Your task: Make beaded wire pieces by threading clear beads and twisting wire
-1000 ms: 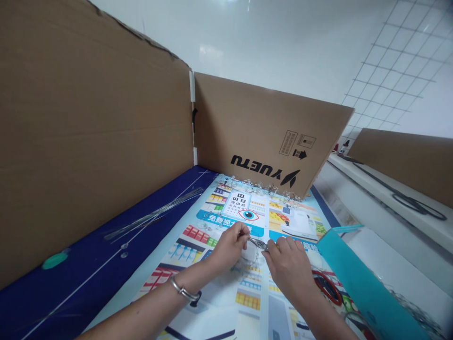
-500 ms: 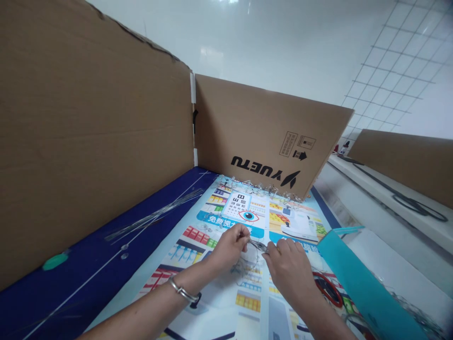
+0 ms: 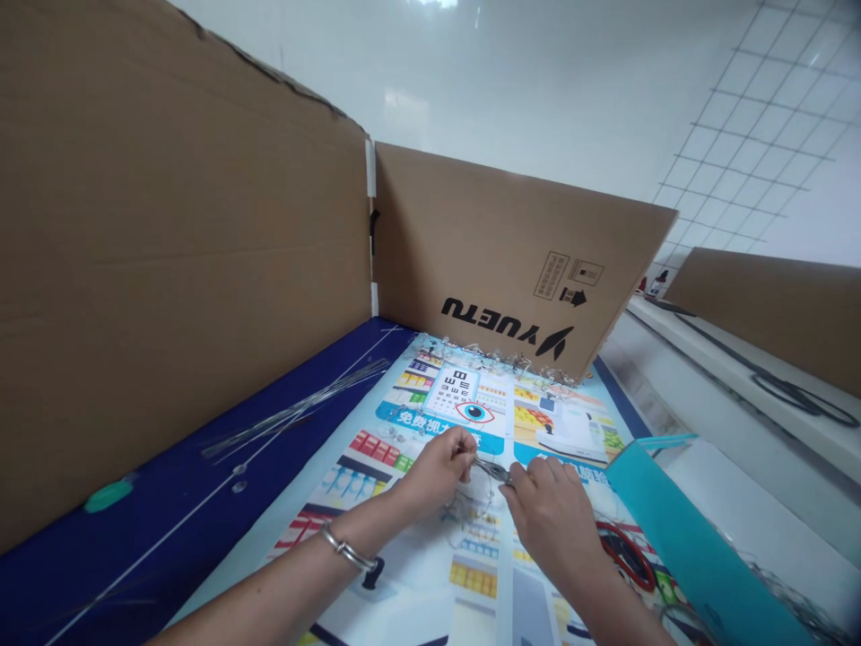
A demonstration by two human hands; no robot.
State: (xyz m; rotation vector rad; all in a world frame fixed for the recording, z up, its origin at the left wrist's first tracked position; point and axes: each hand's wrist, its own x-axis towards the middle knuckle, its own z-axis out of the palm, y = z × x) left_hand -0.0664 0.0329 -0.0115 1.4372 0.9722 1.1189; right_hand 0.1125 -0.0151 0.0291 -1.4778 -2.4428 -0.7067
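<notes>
My left hand, with a silver bangle at the wrist, pinches thin wire near the middle of the printed sheet. To its right, my right hand is closed round small metal pliers. The jaws of the pliers point left and reach to the fingertips of my left hand. Below them hangs a loose loop of fine wire, lying over the sheet. What the jaws grip is too small to tell.
Cardboard panels stand behind and at the left. Thin wires lie on the blue cloth, near a green blob. Red-handled scissors and a teal box holding wire pieces are at the right. Small clear pieces line the back edge.
</notes>
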